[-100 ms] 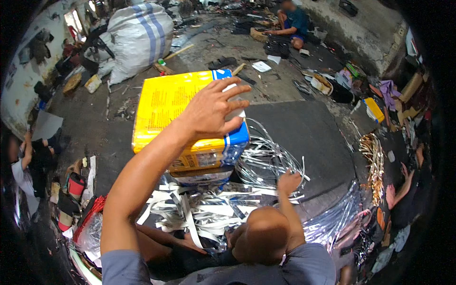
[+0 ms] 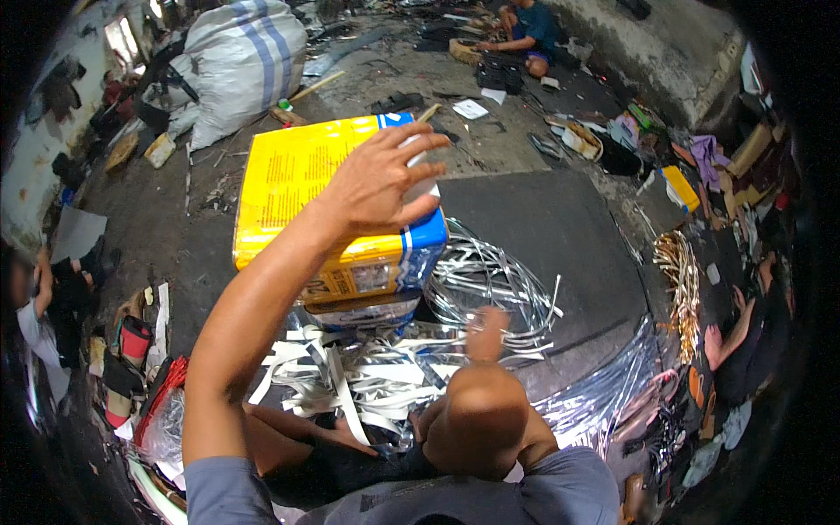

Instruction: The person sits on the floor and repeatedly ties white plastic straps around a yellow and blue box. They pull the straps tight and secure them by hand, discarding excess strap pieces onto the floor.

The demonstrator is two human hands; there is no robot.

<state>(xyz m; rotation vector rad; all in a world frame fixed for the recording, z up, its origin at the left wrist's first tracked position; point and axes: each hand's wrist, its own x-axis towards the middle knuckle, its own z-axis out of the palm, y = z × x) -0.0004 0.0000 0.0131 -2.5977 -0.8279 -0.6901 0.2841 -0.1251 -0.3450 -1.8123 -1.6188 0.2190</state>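
A yellow and blue carton [image 2: 293, 188] stands before me. My left hand [image 2: 385, 179] rests over its top right corner, fingers spread, with a white patch partly showing beneath them. My right hand [image 2: 488, 334] is smeared by motion just beyond my bent knee, beside a loose coil of shiny silver strips [image 2: 503, 271]; its fingers cannot be made out. Between the carton and my legs lies a tangled heap of white and silver strips [image 2: 350, 376]. More silvery strips [image 2: 604, 385] spread out to the right of my knee.
A dark mat [image 2: 542, 219] lies under the coil. Gold strips [image 2: 678, 280] hang in a bundle at the right. A large white sack [image 2: 241, 74] stands at the far left. People sit at the far right [image 2: 534, 39] and left edge [image 2: 39, 306]. Scraps litter the floor.
My right hand has moved left, from the right side of the silver coil toward my knee. My left hand stays on the carton. The whole view has shifted slightly.
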